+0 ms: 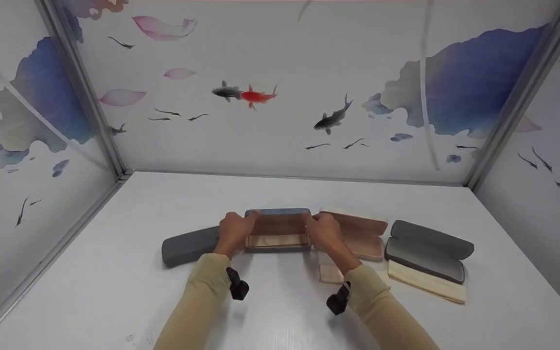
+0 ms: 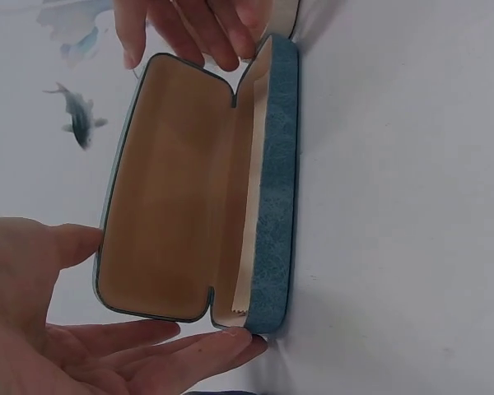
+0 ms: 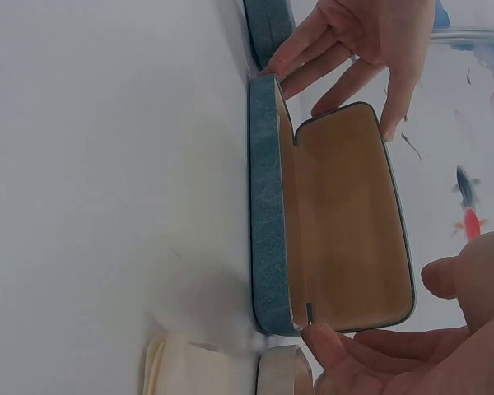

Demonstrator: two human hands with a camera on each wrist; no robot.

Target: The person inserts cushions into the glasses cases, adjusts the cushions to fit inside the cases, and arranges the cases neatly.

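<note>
A blue glasses case (image 1: pixel 277 249) with a tan lining faces me in the middle of the table, its lid raised. Folded cream cloth (image 1: pixel 280 240) lies inside its lower half. At the case's left end is my left hand (image 1: pixel 235 229), its thumb on the lid's edge and its fingers along the end, as the left wrist view shows. My right hand (image 1: pixel 324 232) holds the opposite end the same way, thumb close by the lid's edge and fingertips near the hinge corner in the right wrist view.
A closed dark grey case (image 1: pixel 190 247) lies left of my left hand. To the right stand a tan-lined case (image 1: pixel 367 248) and a grey case (image 1: pixel 426 257), both with raised lids. A folded yellow cloth (image 1: pixel 426 282) and a paler cloth (image 1: pixel 329 274) lie in front. Printed walls enclose the table.
</note>
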